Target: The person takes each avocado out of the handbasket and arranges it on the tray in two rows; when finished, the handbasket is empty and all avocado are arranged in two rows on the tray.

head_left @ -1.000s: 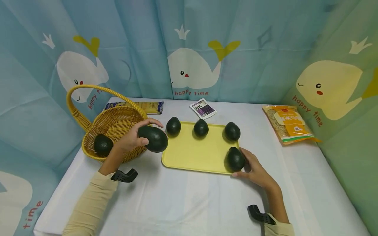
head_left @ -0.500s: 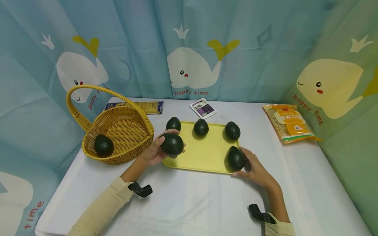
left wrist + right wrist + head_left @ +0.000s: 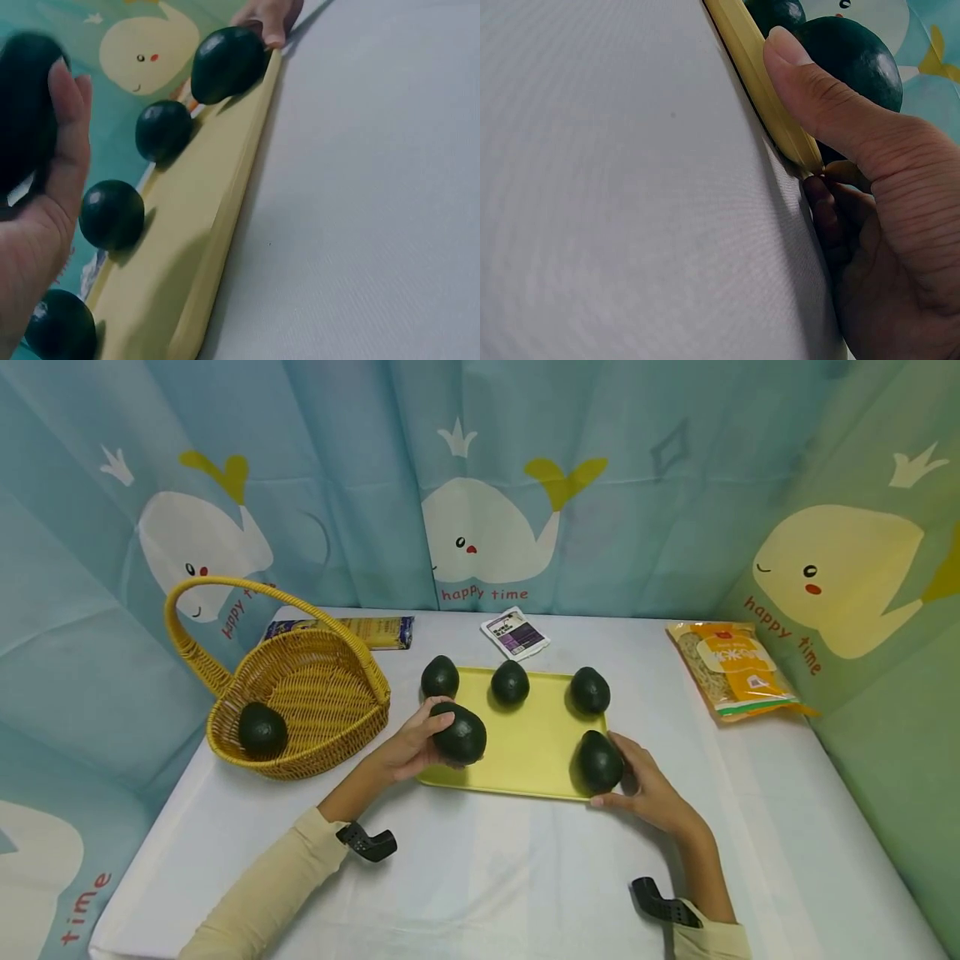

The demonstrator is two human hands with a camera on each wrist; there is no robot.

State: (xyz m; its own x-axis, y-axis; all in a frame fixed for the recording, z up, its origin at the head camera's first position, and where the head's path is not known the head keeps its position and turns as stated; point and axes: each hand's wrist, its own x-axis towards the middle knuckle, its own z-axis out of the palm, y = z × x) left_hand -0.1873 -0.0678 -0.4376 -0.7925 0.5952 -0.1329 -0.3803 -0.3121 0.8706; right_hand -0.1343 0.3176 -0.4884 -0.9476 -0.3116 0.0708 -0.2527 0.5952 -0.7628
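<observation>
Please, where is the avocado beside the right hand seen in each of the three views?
Head: avocado at the tray's near right corner.
Left wrist: top centre, far end of the tray.
Right wrist: top right, behind the thumb.
Shared landmark: the yellow tray.

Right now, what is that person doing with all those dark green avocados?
The person's left hand grips one dark green avocado over the near left corner of the flat yellow plastic tray. The right hand holds the tray's near right corner, thumb on its rim, beside another avocado. Three more avocados sit along the far edge. One last avocado lies in the woven yellow wicker basket.
</observation>
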